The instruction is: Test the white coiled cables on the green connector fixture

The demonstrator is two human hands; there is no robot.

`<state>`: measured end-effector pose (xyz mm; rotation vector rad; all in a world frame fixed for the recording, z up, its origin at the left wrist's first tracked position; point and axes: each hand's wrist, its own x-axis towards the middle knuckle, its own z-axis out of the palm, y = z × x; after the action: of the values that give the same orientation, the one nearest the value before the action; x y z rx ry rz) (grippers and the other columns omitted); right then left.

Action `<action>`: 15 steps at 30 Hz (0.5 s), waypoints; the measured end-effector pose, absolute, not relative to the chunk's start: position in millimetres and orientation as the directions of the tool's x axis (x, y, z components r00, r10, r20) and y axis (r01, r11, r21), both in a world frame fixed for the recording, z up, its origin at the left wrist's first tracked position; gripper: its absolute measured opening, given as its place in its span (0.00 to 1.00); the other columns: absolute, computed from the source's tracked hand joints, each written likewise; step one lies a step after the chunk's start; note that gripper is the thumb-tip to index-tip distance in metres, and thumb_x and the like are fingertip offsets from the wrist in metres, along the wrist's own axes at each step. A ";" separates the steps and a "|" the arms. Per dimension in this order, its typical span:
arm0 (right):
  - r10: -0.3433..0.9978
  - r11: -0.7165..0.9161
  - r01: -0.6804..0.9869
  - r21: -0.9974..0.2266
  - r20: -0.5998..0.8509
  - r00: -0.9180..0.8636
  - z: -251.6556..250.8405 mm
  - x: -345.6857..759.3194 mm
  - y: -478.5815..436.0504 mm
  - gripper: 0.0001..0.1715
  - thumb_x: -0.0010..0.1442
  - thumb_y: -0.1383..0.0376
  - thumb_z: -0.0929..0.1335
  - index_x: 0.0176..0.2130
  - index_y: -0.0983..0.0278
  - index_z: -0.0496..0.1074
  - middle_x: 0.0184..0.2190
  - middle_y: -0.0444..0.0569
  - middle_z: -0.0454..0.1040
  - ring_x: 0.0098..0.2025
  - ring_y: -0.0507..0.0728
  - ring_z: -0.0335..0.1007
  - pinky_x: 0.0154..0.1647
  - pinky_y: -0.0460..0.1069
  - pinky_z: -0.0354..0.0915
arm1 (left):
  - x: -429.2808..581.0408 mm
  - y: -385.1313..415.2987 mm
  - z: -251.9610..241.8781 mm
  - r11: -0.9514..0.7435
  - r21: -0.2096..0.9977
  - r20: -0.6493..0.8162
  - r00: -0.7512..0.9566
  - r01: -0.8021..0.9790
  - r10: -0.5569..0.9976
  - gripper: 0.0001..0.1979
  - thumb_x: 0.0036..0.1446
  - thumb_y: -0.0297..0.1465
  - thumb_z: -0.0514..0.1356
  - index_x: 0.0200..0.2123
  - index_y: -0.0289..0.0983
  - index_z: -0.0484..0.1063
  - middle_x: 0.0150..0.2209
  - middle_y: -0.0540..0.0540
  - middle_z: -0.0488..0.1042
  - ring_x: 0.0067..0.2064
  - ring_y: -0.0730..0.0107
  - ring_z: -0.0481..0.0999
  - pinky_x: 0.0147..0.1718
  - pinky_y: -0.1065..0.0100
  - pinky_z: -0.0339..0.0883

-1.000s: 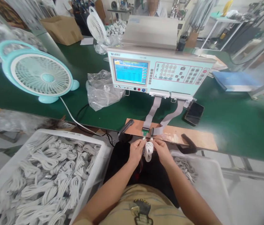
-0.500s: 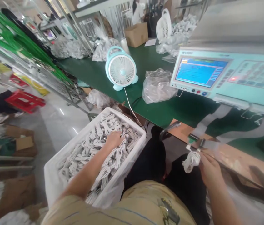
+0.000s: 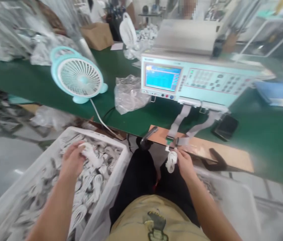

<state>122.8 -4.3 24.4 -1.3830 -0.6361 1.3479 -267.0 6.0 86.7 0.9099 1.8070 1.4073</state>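
My left hand is closed on a coiled white cable, above a white bin full of similar bundled cables. At the table's front edge, my right hand pinches the connector end of another coiled white cable. That cable hangs below a small green circuit board and seems plugged in there. Grey ribbon cables run from the board area up to a light-blue test instrument with a lit screen.
A light-blue fan and a clear plastic bag stand on the green table. A dark phone-like object lies below the instrument. Another white bin sits under the table at right. A cardboard box is behind.
My left hand has lifted a coiled cable from the pile. My view has swung right, bringing the whole instrument in. My right hand stays at the circuit board.
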 end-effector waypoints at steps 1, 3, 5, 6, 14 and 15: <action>0.902 -0.304 -0.295 -0.906 -0.373 0.216 24.8 122.2 -3.8 0.16 0.44 0.54 0.72 0.27 0.65 0.75 0.20 0.45 0.71 0.22 0.51 0.62 0.22 0.46 0.56 | -252.8 6.7 90.1 0.143 0.990 -0.126 -0.473 -0.001 0.872 0.11 0.43 0.28 0.53 0.33 0.41 0.67 0.22 0.54 0.70 0.28 0.68 0.71 0.28 0.66 0.66; 0.902 -0.304 -0.301 -0.904 -0.374 0.214 26.4 121.0 -4.1 0.17 0.45 0.53 0.71 0.27 0.65 0.75 0.19 0.44 0.71 0.21 0.51 0.60 0.21 0.45 0.55 | -208.3 5.5 91.4 0.196 0.959 -0.248 -0.267 -0.205 0.931 0.12 0.41 0.28 0.53 0.33 0.41 0.68 0.22 0.53 0.70 0.24 0.68 0.70 0.21 0.68 0.65; 0.902 -0.300 -0.297 -0.907 -0.371 0.222 28.0 120.1 -5.7 0.19 0.46 0.52 0.70 0.27 0.65 0.75 0.19 0.44 0.70 0.20 0.51 0.59 0.21 0.45 0.54 | -149.9 3.8 85.1 0.353 0.898 -0.370 -0.018 -0.264 0.929 0.10 0.42 0.32 0.56 0.32 0.39 0.68 0.21 0.51 0.69 0.19 0.71 0.67 0.15 0.71 0.61; 0.902 -0.294 -0.296 -0.909 -0.366 0.229 28.5 119.7 -6.7 0.19 0.47 0.51 0.69 0.27 0.66 0.75 0.19 0.44 0.70 0.21 0.51 0.59 0.21 0.45 0.54 | -119.8 4.3 79.7 0.412 0.879 -0.402 0.089 -0.239 0.911 0.10 0.44 0.35 0.57 0.31 0.38 0.68 0.19 0.51 0.67 0.18 0.72 0.66 0.13 0.73 0.59; 0.918 -0.205 -0.284 -0.937 -0.285 0.277 33.0 109.2 -8.4 0.18 0.49 0.51 0.67 0.25 0.65 0.69 0.19 0.41 0.65 0.22 0.50 0.57 0.24 0.45 0.54 | 2.6 22.1 46.5 0.514 0.854 -0.476 0.277 -0.078 0.834 0.17 0.43 0.45 0.61 0.24 0.35 0.68 0.15 0.55 0.61 0.13 0.79 0.59 0.10 0.77 0.51; 0.921 -0.195 -0.278 -0.941 -0.273 0.278 35.0 106.9 -9.6 0.18 0.49 0.52 0.67 0.24 0.65 0.67 0.18 0.40 0.64 0.21 0.49 0.56 0.23 0.45 0.54 | 4.9 19.5 45.7 0.510 0.853 -0.472 0.253 -0.110 0.844 0.17 0.42 0.44 0.62 0.24 0.35 0.67 0.14 0.55 0.60 0.13 0.80 0.59 0.10 0.78 0.51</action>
<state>106.9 -9.6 35.0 -1.3251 -0.6703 1.2434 4.9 19.5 45.7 0.8026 1.1317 0.7529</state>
